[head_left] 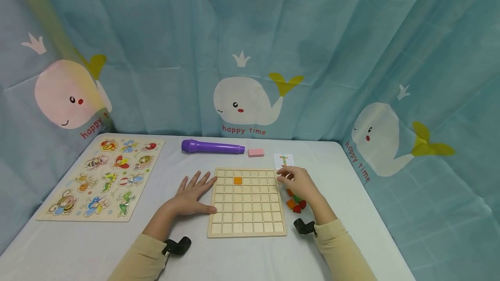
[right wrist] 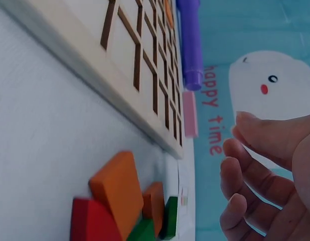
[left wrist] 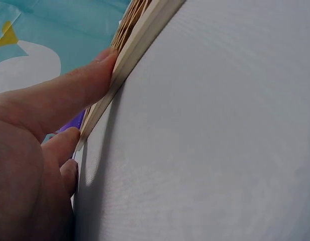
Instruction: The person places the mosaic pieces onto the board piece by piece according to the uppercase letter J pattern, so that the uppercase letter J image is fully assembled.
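A wooden grid board (head_left: pixel 248 234) lies flat on the table, with one orange square tile (head_left: pixel 238 180) in a cell of its upper rows. My left hand (head_left: pixel 191 198) rests at the board's left side, fingers spread; in the left wrist view the thumb (left wrist: pixel 95 75) touches the board's edge. Over the board's upper right corner hovers my right hand (head_left: pixel 298 183), fingers loosely bent and thumb close to the index finger. In the right wrist view no tile shows between these fingers. Loose tiles in orange (right wrist: pixel 117 188), red (right wrist: pixel 92 221) and green (right wrist: pixel 170 218) lie beside the board, below that hand.
Behind the board are a purple toy microphone (head_left: pixel 212 147), a pink block (head_left: pixel 255 152) and a small pattern card (head_left: pixel 284 159), partly behind the right hand. An insect picture puzzle board (head_left: pixel 103 181) takes up the table's left side. A whale-print curtain (head_left: pixel 175 77) encloses the table.
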### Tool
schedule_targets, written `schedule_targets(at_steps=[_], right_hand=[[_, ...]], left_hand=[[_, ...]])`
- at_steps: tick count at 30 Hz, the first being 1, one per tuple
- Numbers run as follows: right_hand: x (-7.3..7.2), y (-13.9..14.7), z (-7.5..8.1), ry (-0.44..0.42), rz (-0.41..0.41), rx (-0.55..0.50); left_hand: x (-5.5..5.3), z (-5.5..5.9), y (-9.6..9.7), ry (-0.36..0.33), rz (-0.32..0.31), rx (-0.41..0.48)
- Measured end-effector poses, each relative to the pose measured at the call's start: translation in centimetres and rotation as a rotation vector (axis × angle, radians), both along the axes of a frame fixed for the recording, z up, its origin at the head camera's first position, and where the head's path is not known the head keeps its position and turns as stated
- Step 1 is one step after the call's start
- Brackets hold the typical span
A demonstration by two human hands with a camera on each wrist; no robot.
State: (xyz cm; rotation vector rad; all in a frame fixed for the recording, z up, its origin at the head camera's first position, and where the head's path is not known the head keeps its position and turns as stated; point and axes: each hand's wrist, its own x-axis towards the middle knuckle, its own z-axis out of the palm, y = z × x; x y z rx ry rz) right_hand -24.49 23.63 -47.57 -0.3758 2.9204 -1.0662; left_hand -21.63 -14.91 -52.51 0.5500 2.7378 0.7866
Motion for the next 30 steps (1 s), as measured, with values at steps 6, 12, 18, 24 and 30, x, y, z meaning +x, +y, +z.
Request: schedule_targets(at_steps=[6,12,18,24,30], right_hand=[[0.2,1.4,0.1,-0.029,-0.048,0.019],[0.3,3.0,-0.1,-0.047,-0.071,0.017],[0.5,4.4,-0.1,-0.066,-0.103,0.014],[0.4,6.2,-0.8,-0.097,-0.125,0.077],[0.5,7.7,-1.4,-0.132,-0.143,0.114]], left_hand=[[-0.1,0.0,0.0,-0.004,0.008,-0.004],[-0.1,0.1,0.0,-0.010,0.014,-0.005],[-0.1,0.2,0.1,-0.012,0.011,-0.002],[-0.1,0.2,0.1,-0.010,0.011,0.002],[0.0,0.1,0.1,-0.010,0.008,0.006]])
